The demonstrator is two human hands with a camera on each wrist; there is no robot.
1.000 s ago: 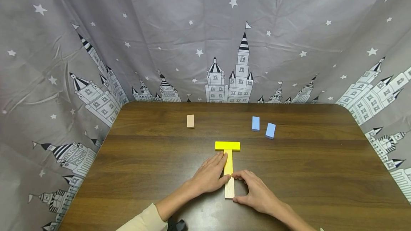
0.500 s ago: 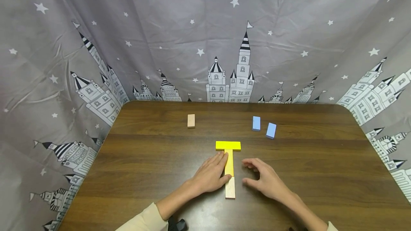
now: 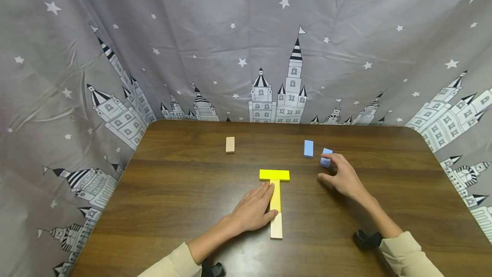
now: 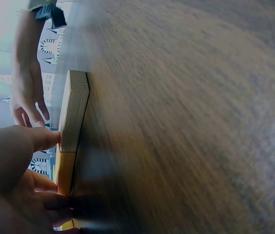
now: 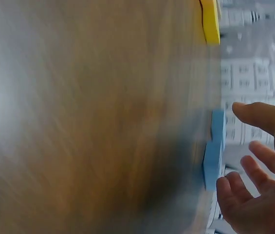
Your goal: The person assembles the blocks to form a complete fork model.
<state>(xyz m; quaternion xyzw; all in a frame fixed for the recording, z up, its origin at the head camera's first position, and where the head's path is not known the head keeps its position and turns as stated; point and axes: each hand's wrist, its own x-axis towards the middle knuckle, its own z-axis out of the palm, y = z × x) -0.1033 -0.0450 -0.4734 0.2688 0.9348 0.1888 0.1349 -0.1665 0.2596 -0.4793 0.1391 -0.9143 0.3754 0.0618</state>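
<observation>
A bright yellow block (image 3: 274, 175) lies crosswise, with an orange-yellow block (image 3: 275, 202) and a pale wooden block (image 3: 276, 226) in line below it, making a T. My left hand (image 3: 251, 210) rests along the left side of this stem, fingers extended. Its thumb touches near the seam of the two stem blocks. Over at the right, my right hand (image 3: 346, 178) hovers at a blue block (image 3: 324, 163), thumb and fingers spread apart, partly covering it. In the right wrist view nothing is between the fingers, and the nearer blue block (image 5: 212, 165) stands apart from them.
A second blue block (image 3: 308, 148) lies just left of the first. Farther left, toward the back edge, is a small wooden block (image 3: 230, 145). The brown table (image 3: 184, 183) ends at a grey curtain (image 3: 215, 20) printed with castles and stars.
My right hand has left the pale wooden block and moved away, rightward and up, to the right-hand blue block. The left hand stays on the T's stem.
</observation>
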